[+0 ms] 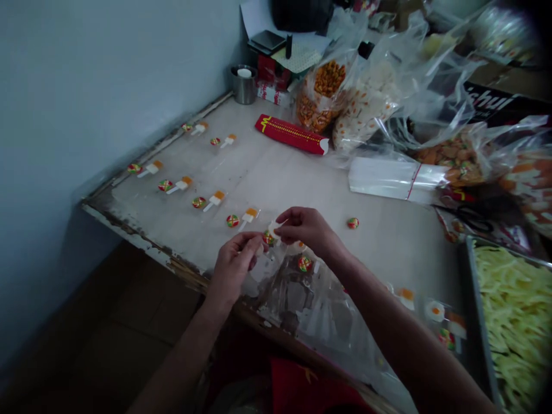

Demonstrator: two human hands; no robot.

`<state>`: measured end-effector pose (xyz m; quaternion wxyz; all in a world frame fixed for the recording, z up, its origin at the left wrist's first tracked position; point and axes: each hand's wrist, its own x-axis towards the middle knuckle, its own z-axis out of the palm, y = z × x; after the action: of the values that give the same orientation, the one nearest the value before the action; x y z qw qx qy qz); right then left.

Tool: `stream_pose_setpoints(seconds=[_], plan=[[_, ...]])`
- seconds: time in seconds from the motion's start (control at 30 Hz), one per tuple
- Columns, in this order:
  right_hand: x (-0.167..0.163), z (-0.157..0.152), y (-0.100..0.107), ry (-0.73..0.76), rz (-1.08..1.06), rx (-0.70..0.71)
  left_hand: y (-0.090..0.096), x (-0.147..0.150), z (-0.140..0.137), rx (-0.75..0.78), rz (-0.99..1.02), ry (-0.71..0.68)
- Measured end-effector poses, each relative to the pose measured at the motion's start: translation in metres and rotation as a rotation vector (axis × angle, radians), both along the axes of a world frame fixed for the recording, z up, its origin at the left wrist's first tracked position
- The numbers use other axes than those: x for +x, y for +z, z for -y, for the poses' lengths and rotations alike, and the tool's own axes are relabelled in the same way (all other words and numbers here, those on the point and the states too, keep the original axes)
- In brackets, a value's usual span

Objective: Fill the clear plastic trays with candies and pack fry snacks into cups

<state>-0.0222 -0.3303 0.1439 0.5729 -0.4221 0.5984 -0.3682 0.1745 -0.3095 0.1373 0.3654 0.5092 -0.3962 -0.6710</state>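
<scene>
At the front edge of the table, my left hand point(236, 259) is closed in a pinch, with a small pale bit showing at its fingertips; what it is I cannot make out. My right hand point(304, 230) pinches a small white candy point(272, 228) just beside the left fingers. Between both hands sits a round red-and-green wrapped candy point(268, 237). Clear plastic bags point(293, 287) lie under and in front of my hands, with another wrapped candy point(304, 264) on them. Nearby is a clear bag with an orange-and-white popsicle-shaped candy point(249, 216).
Several bags with similar candies point(214, 199) lie spaced along the left. A red carton point(291, 134), a stack of clear sleeves point(383, 179) and large candy bags point(323, 95) stand at the back. A metal tray point(474, 299) of yellow-green strips is at right, near scissors point(468, 218).
</scene>
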Motion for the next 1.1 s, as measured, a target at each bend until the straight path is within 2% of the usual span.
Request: stream_pose_setpoints(seconds=[0.07, 0.13, 0.3, 0.4, 0.53, 0.67, 0.77, 0.87, 0.93, 1.0, 1.1], plan=[[0.005, 0.012, -0.009, -0.115, -0.026, -0.012, 0.002, 0.009, 0.006, 0.013, 0.003, 0.058], [0.013, 0.019, -0.018, -0.177, -0.150, -0.068, 0.004, 0.016, 0.010, 0.006, -0.004, 0.083], [0.032, 0.024, -0.028, -0.214, -0.584, -0.222, 0.002, 0.021, 0.012, 0.000, -0.089, 0.109], [0.039, 0.022, -0.023, -0.191, -0.708, -0.249, 0.000, 0.024, 0.012, -0.004, -0.091, 0.098], [0.042, 0.012, -0.010, -0.127, -0.630, -0.305, 0.000, 0.030, 0.013, 0.012, -0.087, 0.077], [0.056, -0.008, -0.003, 0.035, -0.302, -0.326, -0.002, 0.028, 0.013, 0.009, -0.121, 0.107], [0.072, -0.020, -0.009, -0.088, -0.197, -0.439, -0.004, 0.022, 0.013, -0.010, -0.121, 0.097], [0.076, -0.014, -0.012, -0.192, -0.243, -0.496, -0.004, 0.021, 0.018, -0.005, -0.166, 0.107], [0.073, 0.003, -0.009, -0.152, -0.367, -0.539, -0.003, 0.027, 0.024, -0.012, -0.175, 0.171], [0.069, 0.027, -0.004, -0.030, -0.597, -0.672, -0.002, 0.038, 0.030, -0.021, -0.150, 0.252], [0.078, 0.062, 0.000, 0.376, -1.031, -0.863, -0.002, 0.056, 0.037, -0.042, -0.105, 0.295]])
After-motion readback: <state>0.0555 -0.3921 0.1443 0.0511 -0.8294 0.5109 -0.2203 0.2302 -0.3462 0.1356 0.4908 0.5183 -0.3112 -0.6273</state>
